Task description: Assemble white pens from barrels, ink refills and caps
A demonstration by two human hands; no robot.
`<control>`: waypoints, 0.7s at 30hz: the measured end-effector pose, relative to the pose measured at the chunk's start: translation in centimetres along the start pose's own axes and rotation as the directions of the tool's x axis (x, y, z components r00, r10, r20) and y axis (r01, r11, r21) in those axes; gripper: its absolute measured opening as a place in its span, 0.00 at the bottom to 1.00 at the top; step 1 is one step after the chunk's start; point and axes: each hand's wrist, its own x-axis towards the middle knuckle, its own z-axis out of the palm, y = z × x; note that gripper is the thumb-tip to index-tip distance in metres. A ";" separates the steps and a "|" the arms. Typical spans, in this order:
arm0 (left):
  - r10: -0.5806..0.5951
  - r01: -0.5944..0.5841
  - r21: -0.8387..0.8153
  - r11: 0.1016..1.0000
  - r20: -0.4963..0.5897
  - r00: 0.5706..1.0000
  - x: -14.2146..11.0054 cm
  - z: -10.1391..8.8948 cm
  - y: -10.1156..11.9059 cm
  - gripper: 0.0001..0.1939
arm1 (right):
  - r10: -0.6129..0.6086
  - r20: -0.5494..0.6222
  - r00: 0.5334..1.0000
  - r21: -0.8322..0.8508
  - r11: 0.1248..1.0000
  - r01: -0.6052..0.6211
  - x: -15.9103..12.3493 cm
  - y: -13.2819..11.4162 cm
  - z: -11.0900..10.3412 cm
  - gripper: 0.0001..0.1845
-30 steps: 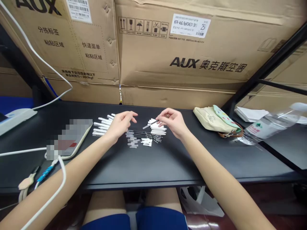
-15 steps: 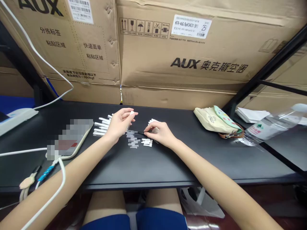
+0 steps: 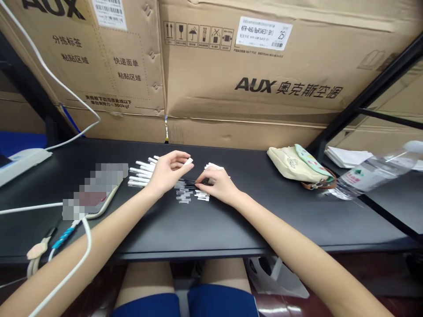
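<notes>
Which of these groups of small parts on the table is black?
The thin black rods at your right hand's fingertips; the long white tubes, short white pegs and small clear plastic pieces are all pale.

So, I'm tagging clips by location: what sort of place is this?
Probably a storeroom doubling as a workspace: large brown cardboard AUX cartons stand behind a black tabletop holding slim white pen-like rods.

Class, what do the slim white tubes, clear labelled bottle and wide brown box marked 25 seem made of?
Slim white tubes: probably smooth plastic, evenly coloured, though coated metal is possible.
Clear labelled bottle: likely glossy plastic, being see-through with highlights.
Wide brown box: matte cardboard, shown by its creases.
</notes>
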 end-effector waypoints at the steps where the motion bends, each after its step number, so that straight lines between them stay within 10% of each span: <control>1: 0.012 -0.012 0.009 1.000 0.005 1.000 0.0 0.0 0.0 0.19 | 0.004 -0.001 1.000 -0.005 1.000 -0.004 0.0 0.0 0.0 0.04; 7: 0.153 -0.164 0.251 0.954 0.062 0.986 -0.4 -0.1 0.3 0.09 | 0.193 -0.083 0.978 0.251 0.953 -0.167 0.2 -0.8 -0.1 0.08; 14: 0.549 -0.601 0.592 0.537 0.295 0.782 -0.2 0.0 -0.5 0.12 | 0.402 0.369 0.838 0.843 0.234 -0.484 0.9 -1.9 -0.4 0.25; 21: 0.549 -0.691 0.643 0.329 0.466 0.694 0.3 0.3 -0.7 0.18 | 0.455 0.467 0.758 0.856 -0.020 -0.516 1.1 -2.2 0.1 0.24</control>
